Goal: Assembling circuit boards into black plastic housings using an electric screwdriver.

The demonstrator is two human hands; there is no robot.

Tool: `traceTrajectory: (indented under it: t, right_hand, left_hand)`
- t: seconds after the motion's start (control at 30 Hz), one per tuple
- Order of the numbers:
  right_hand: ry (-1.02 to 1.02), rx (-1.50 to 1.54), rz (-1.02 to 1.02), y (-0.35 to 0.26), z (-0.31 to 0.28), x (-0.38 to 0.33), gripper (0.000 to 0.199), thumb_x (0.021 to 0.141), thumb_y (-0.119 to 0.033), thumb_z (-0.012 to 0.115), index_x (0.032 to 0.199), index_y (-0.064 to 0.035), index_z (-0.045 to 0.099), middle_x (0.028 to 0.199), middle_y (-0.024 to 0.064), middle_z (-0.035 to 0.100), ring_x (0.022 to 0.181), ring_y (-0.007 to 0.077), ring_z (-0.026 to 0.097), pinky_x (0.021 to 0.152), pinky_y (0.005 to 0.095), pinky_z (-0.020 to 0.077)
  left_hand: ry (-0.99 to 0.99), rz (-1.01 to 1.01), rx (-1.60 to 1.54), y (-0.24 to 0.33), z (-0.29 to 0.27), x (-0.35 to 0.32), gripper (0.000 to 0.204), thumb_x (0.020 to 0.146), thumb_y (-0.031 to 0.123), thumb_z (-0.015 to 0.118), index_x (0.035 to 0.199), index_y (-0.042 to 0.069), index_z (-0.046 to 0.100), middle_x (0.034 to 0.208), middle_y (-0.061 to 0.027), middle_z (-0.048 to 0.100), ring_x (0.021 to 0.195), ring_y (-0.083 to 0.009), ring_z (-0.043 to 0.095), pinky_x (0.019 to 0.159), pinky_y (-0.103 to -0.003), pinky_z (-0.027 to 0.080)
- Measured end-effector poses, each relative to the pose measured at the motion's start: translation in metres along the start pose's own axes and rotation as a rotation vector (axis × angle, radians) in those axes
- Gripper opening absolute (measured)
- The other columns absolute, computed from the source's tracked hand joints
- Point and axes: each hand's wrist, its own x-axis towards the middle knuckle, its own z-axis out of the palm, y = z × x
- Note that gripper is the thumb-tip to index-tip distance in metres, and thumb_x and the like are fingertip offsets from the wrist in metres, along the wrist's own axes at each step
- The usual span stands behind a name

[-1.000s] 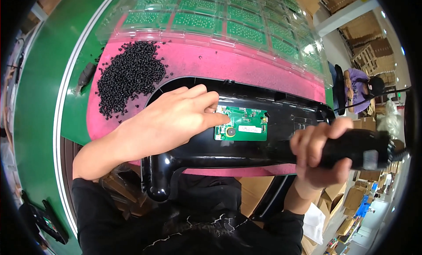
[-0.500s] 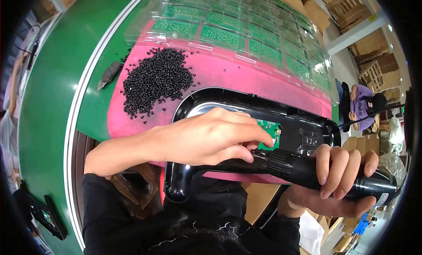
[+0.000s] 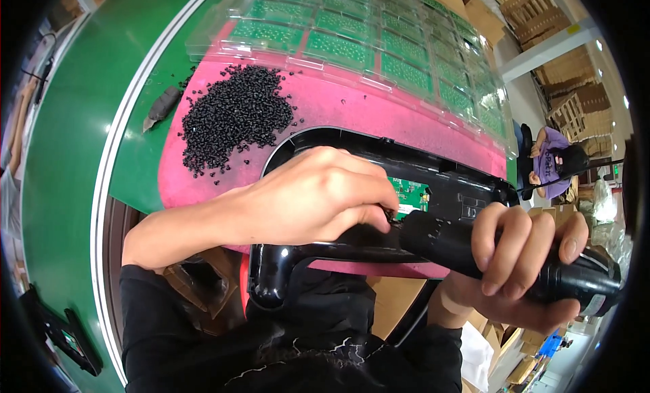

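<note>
Head view: right hand (image 3: 521, 257) fingers clamp the black screwdriver (image 3: 474, 247); left hand (image 3: 318, 197) fingers pinch its tip.

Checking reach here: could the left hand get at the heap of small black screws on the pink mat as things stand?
Probably yes: the left hand rests on the black housing, and the screw heap lies just beyond on the pink mat, nothing between.

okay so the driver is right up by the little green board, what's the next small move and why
Probably steady the tip and press it straight down at the board's edge. The right hand grips the black electric screwdriver, whose nose ends beside the green circuit board in the black plastic housing. The left hand pinches right at that spot; the tip itself is hidden.
</note>
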Motion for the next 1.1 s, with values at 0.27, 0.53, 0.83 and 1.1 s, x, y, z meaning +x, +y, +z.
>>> traceTrajectory:
  t: [0.27, 0.53, 0.83, 1.1]
  right_hand:
    - [-0.044, -0.116, 0.063, 0.011, -0.012, 0.014, 0.039, 0.091, -0.044, 0.056, 0.107, -0.0112, 0.043, 0.066, -0.0004, 0.048, 0.053, 0.0106, 0.044, 0.058, 0.0278, 0.0362]
    - [0.114, -0.364, 0.24, 0.025, -0.011, 0.015, 0.053, 0.083, -0.046, 0.07, 0.105, -0.007, 0.041, 0.059, 0.0039, 0.047, 0.049, 0.0146, 0.045, 0.049, 0.0292, 0.0408]
    - [0.122, -0.319, 0.218, 0.041, -0.023, 0.012, 0.048, 0.085, -0.041, 0.069, 0.105, -0.0073, 0.042, 0.06, 0.004, 0.048, 0.048, 0.0142, 0.045, 0.049, 0.0288, 0.0402]
    - [0.101, -0.223, 0.251, 0.048, -0.03, 0.014, 0.044, 0.085, -0.035, 0.07, 0.106, -0.0073, 0.042, 0.062, 0.0047, 0.048, 0.051, 0.0133, 0.045, 0.05, 0.0271, 0.04]
  left_hand:
    - [0.176, -0.042, 0.268, 0.001, 0.005, 0.001, 0.014, 0.072, -0.005, 0.071, 0.083, -0.002, 0.062, 0.077, -0.0124, 0.062, 0.072, -0.03, 0.063, 0.062, -0.037, 0.05]
    - [0.192, -0.103, 0.437, -0.002, -0.003, -0.004, 0.014, 0.077, -0.004, 0.067, 0.087, -0.002, 0.057, 0.076, -0.0146, 0.057, 0.071, -0.0332, 0.06, 0.06, -0.04, 0.048]
    - [0.113, -0.219, 0.285, 0.003, 0.003, -0.003, 0.013, 0.085, -0.003, 0.059, 0.091, -0.004, 0.048, 0.075, -0.0177, 0.049, 0.07, -0.0386, 0.055, 0.059, -0.044, 0.042]
    - [0.05, -0.225, 0.225, -0.002, 0.002, -0.006, 0.015, 0.085, 0.0, 0.062, 0.088, -0.004, 0.048, 0.076, -0.0177, 0.052, 0.07, -0.0398, 0.056, 0.06, -0.044, 0.044]
